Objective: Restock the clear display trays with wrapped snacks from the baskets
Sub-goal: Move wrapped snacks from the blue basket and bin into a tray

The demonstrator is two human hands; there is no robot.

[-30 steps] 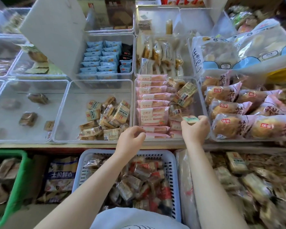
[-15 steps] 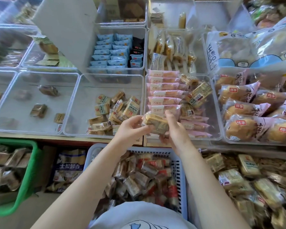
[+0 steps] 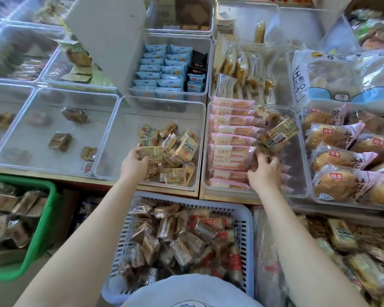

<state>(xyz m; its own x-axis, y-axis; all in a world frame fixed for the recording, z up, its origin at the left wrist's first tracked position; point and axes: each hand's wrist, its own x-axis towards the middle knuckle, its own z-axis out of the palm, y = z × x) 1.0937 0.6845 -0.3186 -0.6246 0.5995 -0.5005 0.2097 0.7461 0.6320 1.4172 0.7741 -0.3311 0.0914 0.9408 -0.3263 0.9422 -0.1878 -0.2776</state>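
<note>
Half a second ago both hands met on one wrapped cake at the tray fronts; they have since parted. Left hand (image 3: pixel 135 165) now curls its fingers round a flat tan cake in crinkled clear wrap (image 3: pixel 150 153), holding it over the loose pile in the middle clear plastic tray (image 3: pixel 111 138). Right hand (image 3: pixel 264 171) reaches into the neighbouring clear tray (image 3: pixel 300 173), fingers bent on a brownish glossy packet (image 3: pixel 259 151) beside the row of soft pink-wrapped cakes (image 3: pixel 233 138); how firmly it grips, I cannot tell. Below, the white slotted plastic basket (image 3: pixel 245 229) holds shiny brown and red snack packets.
</note>
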